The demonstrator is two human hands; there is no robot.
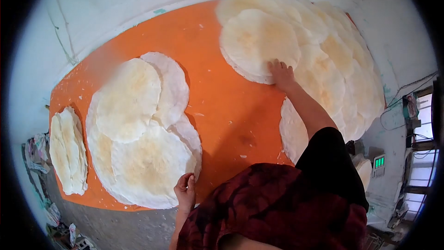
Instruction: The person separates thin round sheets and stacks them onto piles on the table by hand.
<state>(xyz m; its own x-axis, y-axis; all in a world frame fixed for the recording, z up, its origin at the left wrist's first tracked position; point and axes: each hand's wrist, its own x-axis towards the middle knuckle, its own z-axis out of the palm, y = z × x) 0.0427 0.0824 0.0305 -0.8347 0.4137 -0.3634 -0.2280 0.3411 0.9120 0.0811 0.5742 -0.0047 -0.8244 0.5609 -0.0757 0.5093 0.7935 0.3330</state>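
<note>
Large, thin round flatbreads lie in overlapping stacks on an orange tabletop. My right hand rests on the near edge of a top flatbread in the right-hand pile, its fingers lying spread on the surface. My left hand is low, beside the near right edge of a flatbread in the left-hand stack. Its thumb and fingers are curled together; whether they pinch the bread's edge is hard to make out. Another pale golden flatbread lies over the upper part of that left-hand stack.
A folded stack of flatbread lies at the table's far left. More overlapping flatbreads cover the right side, up to the white wall. A device with a green display and barred windows are at right. Clutter lies at left.
</note>
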